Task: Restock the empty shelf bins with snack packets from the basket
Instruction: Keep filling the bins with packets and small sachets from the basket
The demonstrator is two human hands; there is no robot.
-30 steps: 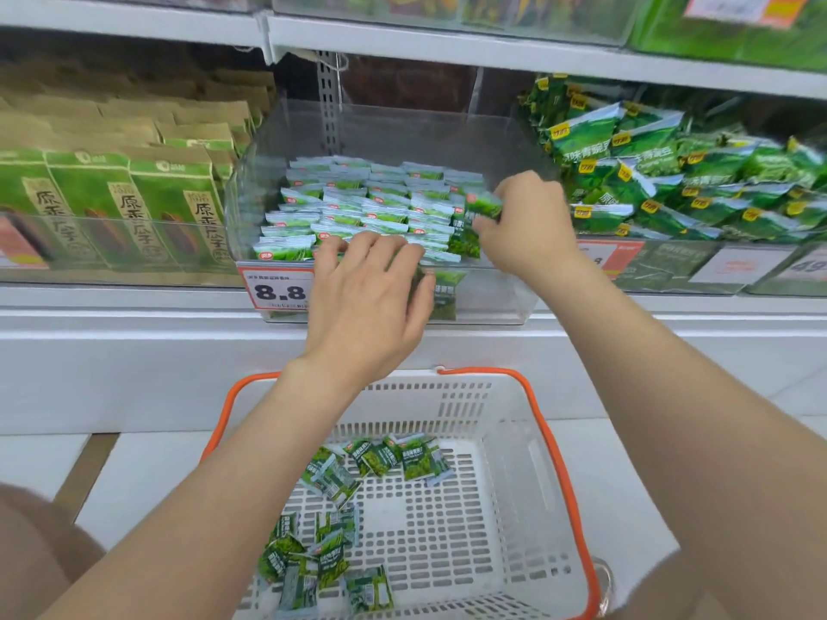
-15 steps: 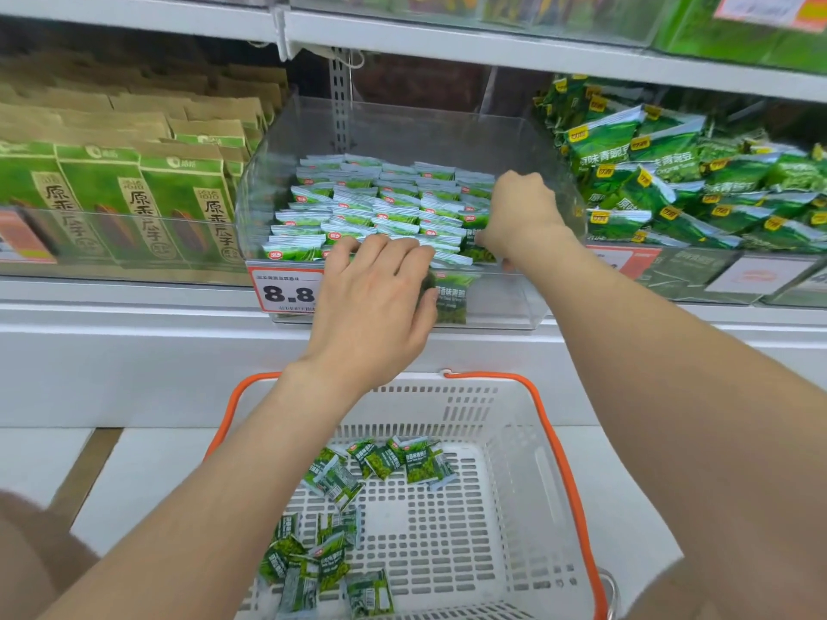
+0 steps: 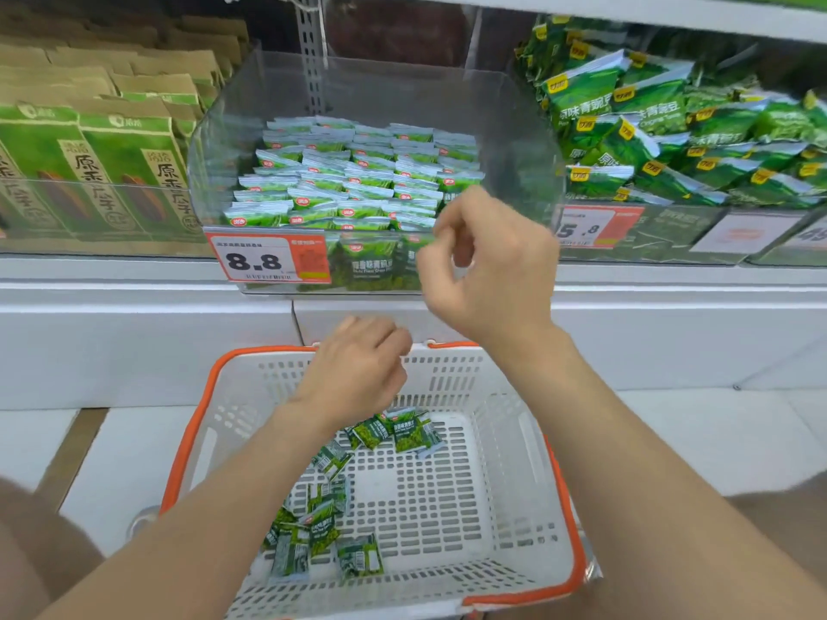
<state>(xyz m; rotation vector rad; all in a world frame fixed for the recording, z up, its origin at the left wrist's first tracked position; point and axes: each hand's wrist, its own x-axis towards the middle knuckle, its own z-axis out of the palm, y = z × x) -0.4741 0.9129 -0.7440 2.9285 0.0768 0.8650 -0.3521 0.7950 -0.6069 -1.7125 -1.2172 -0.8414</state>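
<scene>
A clear plastic shelf bin (image 3: 514,127) holds neat rows of small green snack packets (image 3: 349,172). Below it stands a white basket with an orange rim (image 3: 192,422), with several loose green packets (image 3: 402,431) scattered on its floor. My left hand (image 3: 358,369) hovers over the basket's far rim, back up, fingers curled loosely downward and holding nothing that I can see. In front of the bin's lower right corner, my right hand (image 3: 488,270) is raised. Its fingers are loosely curled and nothing shows between them.
A price tag reading 8.8 (image 3: 264,261) is on the bin's front. Green and brown boxes (image 3: 121,172) fill the bin to the left. Larger green bags (image 3: 671,140) are heaped in the one to the right. A white shelf ledge (image 3: 134,306) runs below.
Both hands have drawn back out of the bin. The left dropped from the bin's front edge to the basket rim. The right let go of a packet and pulled back toward me.
</scene>
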